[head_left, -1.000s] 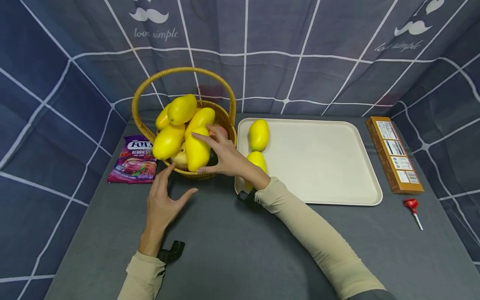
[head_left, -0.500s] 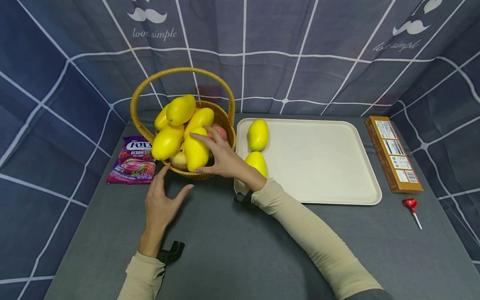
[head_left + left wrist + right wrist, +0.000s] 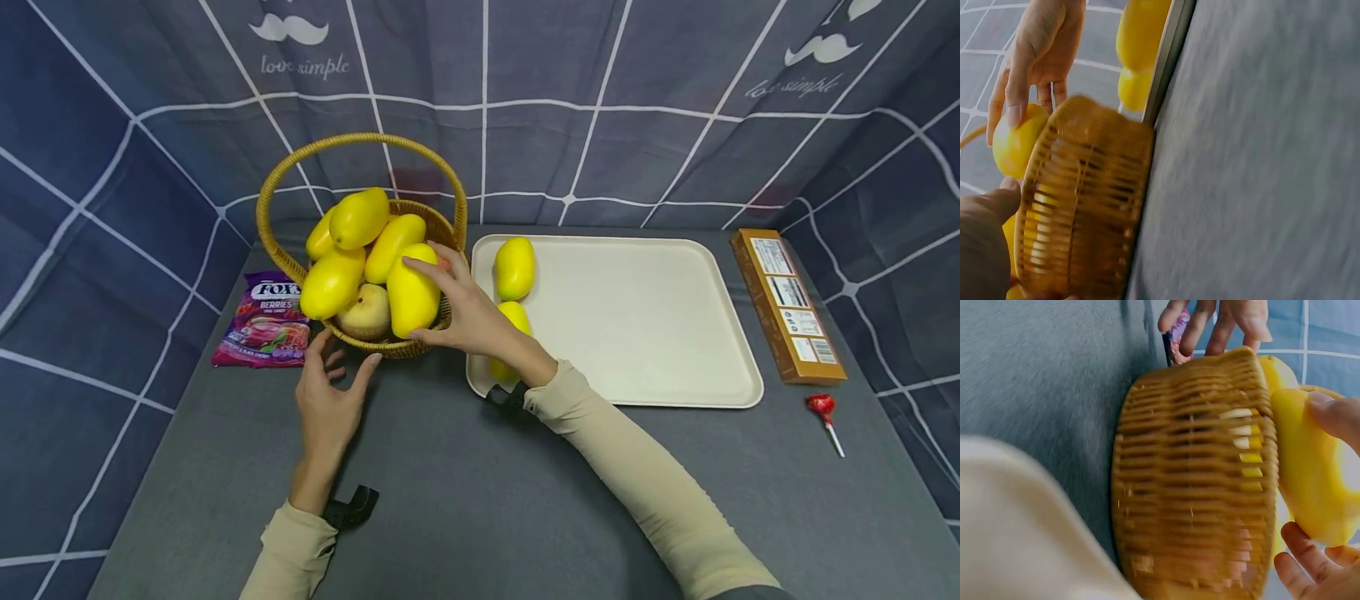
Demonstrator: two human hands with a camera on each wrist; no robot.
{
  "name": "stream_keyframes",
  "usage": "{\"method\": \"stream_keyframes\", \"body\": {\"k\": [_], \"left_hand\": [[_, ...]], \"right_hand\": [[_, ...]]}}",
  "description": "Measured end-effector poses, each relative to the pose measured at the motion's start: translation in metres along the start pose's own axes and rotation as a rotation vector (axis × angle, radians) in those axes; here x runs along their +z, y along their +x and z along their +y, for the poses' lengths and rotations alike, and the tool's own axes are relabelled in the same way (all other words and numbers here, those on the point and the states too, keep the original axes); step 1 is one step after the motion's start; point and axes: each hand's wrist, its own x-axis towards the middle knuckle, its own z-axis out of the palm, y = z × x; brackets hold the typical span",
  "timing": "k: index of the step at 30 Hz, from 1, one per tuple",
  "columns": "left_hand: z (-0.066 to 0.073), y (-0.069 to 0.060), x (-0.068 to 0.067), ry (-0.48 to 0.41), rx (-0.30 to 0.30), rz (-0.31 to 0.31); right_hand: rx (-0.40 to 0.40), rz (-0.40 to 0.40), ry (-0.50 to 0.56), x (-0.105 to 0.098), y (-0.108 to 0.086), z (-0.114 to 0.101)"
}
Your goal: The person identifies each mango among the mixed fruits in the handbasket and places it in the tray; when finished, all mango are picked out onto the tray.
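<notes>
In the head view my right hand [image 3: 476, 312] grips a yellow mango [image 3: 414, 292] at the front right of the wicker basket [image 3: 401, 348]. The right wrist view shows the thumb on one side of this mango [image 3: 1313, 469] and fingers on the other, at the rim. More mangoes [image 3: 330, 283] are piled in the basket beside a round, pale pear-like fruit [image 3: 365, 312]. A pinkish fruit is mostly hidden behind my right hand. My left hand [image 3: 330, 404] is at the basket's front left, thumb and fingers spread apart; whether it touches the wicker is unclear.
Right of the basket lies a cream tray [image 3: 630, 325], with a mango [image 3: 515, 268] and another mango [image 3: 516, 318] at its left end. A purple candy bag [image 3: 264, 321] lies left of the basket. A brown box [image 3: 787, 304] and red lollipop [image 3: 822, 407] lie at far right.
My right hand has shifted the mango rightward, baring more of the pale round fruit. My left hand has moved slightly right, nearer the basket's front.
</notes>
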Motion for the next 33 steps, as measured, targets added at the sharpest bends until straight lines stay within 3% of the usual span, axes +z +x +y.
{"method": "stream_keyframes", "body": {"k": [4, 8, 17, 25, 33], "left_hand": [[0.0, 0.0, 0.005, 0.037, 0.03, 0.05], [-0.001, 0.004, 0.009, 0.06, 0.019, 0.094], [-0.006, 0.004, 0.01, 0.046, 0.013, 0.138], [-0.009, 0.004, 0.01, 0.027, 0.029, 0.134], [-0.01, 0.004, 0.011, 0.004, 0.037, 0.135]], "right_hand": [[0.036, 0.016, 0.01, -0.018, -0.016, 0.004], [0.082, 0.049, -0.01, -0.038, -0.034, 0.01], [0.084, 0.127, -0.044, -0.072, -0.072, 0.028], [0.145, 0.12, -0.063, -0.091, -0.095, 0.046], [0.206, 0.036, -0.094, -0.102, -0.108, 0.058]]}}
